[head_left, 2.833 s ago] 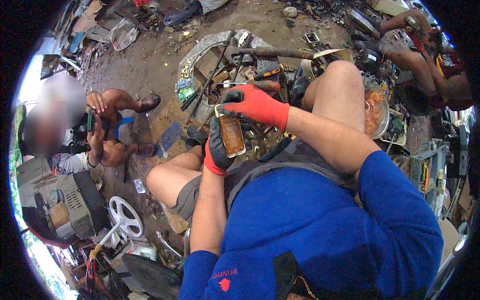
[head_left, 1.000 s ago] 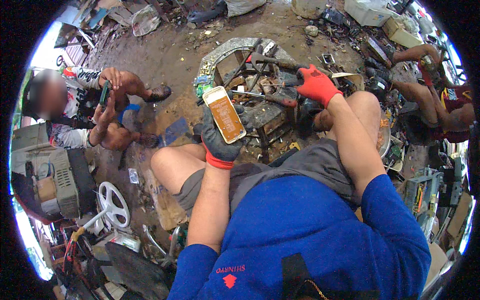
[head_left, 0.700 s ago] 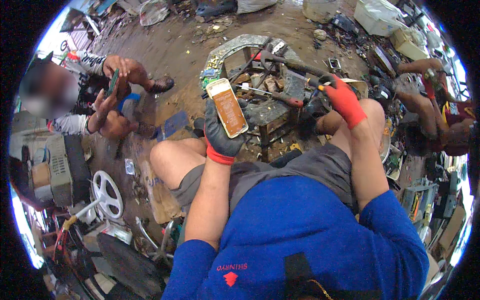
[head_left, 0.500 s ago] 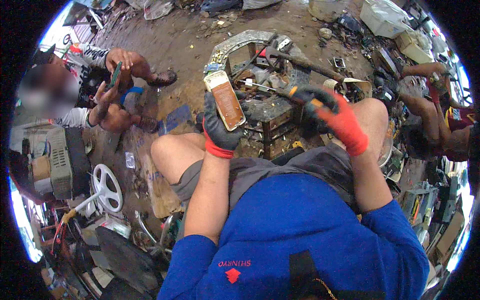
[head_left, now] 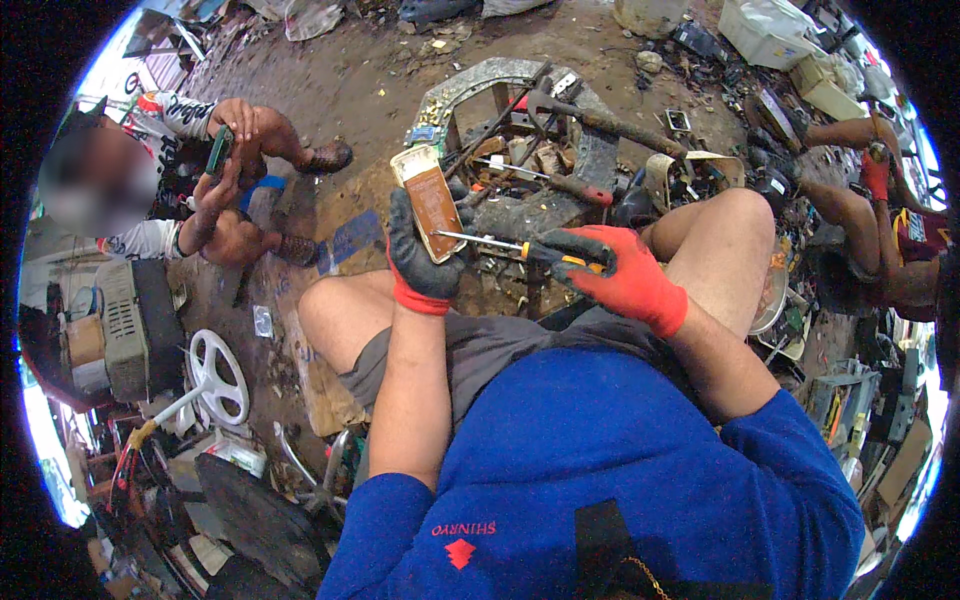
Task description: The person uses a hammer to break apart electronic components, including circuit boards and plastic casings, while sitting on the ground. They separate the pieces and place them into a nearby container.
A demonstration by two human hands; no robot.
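**Screwdriver tip on the board**

Fingers first: the left hand (head_left: 425, 262), in a dark glove with a red cuff, is wrapped around the lower end of a flat brown board (head_left: 430, 198) with a pale rim, thumb on the right edge, fingers behind it. The board stands tilted, its top leaning far and left, above the gap between the knees. The right hand (head_left: 615, 275), in a red glove with dark fingertips, is clenched around the handle of a screwdriver (head_left: 500, 245). Its thin shaft runs leftward, and the tip sits on the board's lower right edge, right beside the left thumb.

Moving out: both bare forearms come up from a blue shirt (head_left: 620, 480) at the near edge, and grey shorts (head_left: 500, 345) cover the lap. Just beyond the board sits a heap of metal scrap (head_left: 520, 150), with a hammer (head_left: 600, 120) lying across its top and a red-handled tool (head_left: 575, 188) below that.

Far left, another person (head_left: 190, 190) crouches on the dirt, holding a small green object (head_left: 219, 152) in both hands. A white wheel (head_left: 218, 375) lies near left. On the far right, a second person's arm (head_left: 850, 130) with a red glove reaches over more clutter.
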